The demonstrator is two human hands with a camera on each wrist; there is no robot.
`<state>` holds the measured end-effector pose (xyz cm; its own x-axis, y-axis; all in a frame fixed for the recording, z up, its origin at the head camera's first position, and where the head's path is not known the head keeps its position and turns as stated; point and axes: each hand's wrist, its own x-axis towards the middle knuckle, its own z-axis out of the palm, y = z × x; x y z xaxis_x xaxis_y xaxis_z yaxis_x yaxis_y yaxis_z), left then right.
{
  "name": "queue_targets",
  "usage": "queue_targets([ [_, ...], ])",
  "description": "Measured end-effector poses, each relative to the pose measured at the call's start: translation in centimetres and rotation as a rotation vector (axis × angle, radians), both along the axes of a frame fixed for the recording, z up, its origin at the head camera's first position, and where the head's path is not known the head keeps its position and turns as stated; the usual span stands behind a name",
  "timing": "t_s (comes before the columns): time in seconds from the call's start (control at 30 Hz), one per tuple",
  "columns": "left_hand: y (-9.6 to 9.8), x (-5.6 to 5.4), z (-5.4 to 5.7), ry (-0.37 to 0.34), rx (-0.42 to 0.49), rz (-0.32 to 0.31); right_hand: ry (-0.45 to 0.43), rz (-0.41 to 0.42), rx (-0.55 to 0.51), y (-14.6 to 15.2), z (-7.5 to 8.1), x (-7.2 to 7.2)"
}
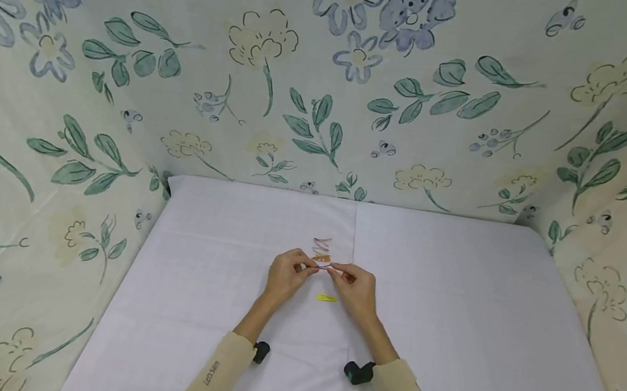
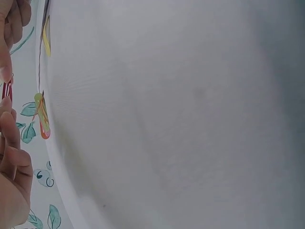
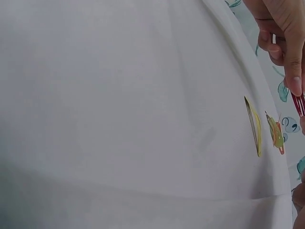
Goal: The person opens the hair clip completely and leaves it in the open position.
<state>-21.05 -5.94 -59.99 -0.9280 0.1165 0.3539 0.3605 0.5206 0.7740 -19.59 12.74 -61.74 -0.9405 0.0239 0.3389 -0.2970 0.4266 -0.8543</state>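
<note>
My left hand (image 1: pixel 287 276) and right hand (image 1: pixel 356 291) meet over the middle of the table. Between their fingertips they pinch a slim red snap hair clip (image 3: pixel 299 105), one end in each hand. Closer to me, below the hands, lies a yellow hair clip (image 1: pixel 326 298) on the cloth. Just beyond the fingertips sits an orange hair clip (image 1: pixel 321 257). Further back, several thin reddish clips (image 1: pixel 322 241) lie in a zigzag column. In the left wrist view, a green and orange group of clips (image 2: pixel 42 114) overlaps at the table's far side.
A white cloth (image 1: pixel 202 274) with creases covers the table. Floral fabric (image 1: pixel 318 87) hangs behind the table and along both sides. Dark wrist cameras (image 1: pixel 358 372) are strapped at the cuffs of the beige sleeves (image 1: pixel 219 365).
</note>
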Motion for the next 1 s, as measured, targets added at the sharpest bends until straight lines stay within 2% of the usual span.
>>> queue_targets([
  [0.53,0.13,-0.13,0.06,-0.014,0.002,-0.003,-0.028,-0.017,0.001,0.11,-0.01,-0.05],
  [0.77,0.06,-0.24,0.27,-0.042,-0.002,-0.012,-0.027,-0.019,0.008,0.12,-0.07,-0.22],
  [1.0,0.13,-0.24,0.36,-0.071,-0.042,0.03,-0.005,-0.002,0.003,0.16,0.1,-0.27],
])
